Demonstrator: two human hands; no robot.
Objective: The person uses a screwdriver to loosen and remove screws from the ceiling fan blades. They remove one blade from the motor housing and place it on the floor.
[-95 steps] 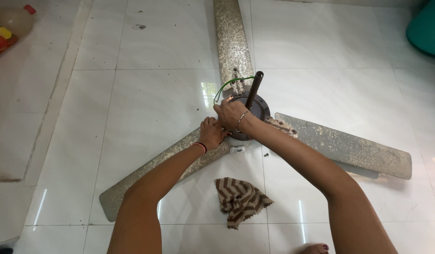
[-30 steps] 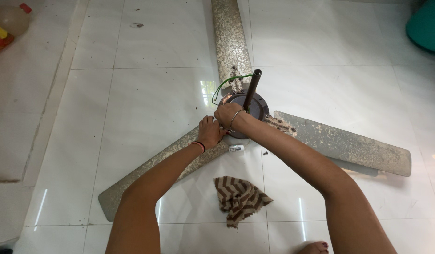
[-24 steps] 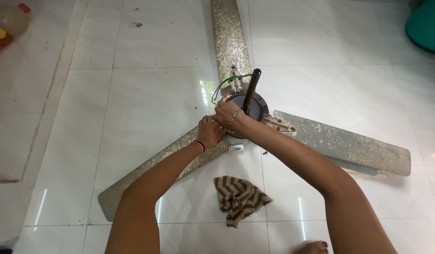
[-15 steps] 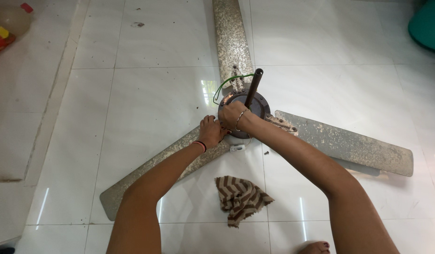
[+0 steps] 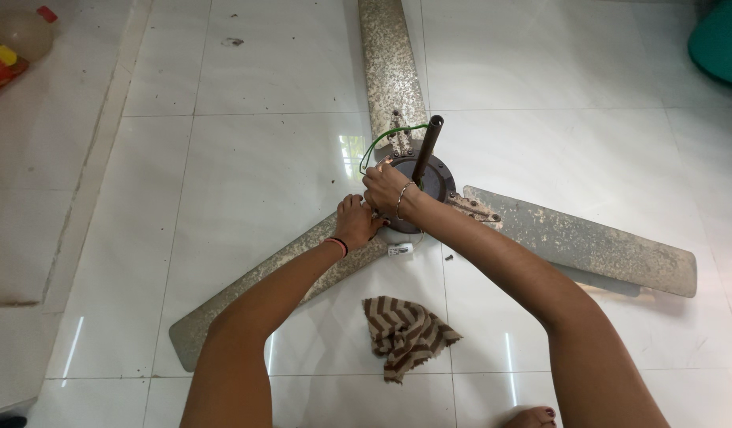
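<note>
— Where are our hands, and what are we working on?

— Both are down on the ceiling fan [image 5: 417, 186] lying on the white tiled floor [image 5: 247, 166], at its dark round motor hub [image 5: 436, 181]. Our left hand [image 5: 356, 222] rests at the hub's near-left edge, where the near-left blade [image 5: 255, 285] joins. Our right hand [image 5: 386, 186] lies just beyond it, on the hub's left side, fingers curled over the rim.

— Are they gripping anything?

— We cannot tell; the fingertips are tucked against the metal. The hands sit close together, almost touching.

— What else is around?

— A dark rod [image 5: 426, 149] stands tilted from the hub, with a green wire [image 5: 386, 139] looping beside it. One blade [image 5: 391, 67] runs far, another [image 5: 588, 242] goes right. A small white part [image 5: 400, 250] lies just near the hub, and a striped brown cloth [image 5: 406, 334] lies nearer us, between our forearms.
</note>
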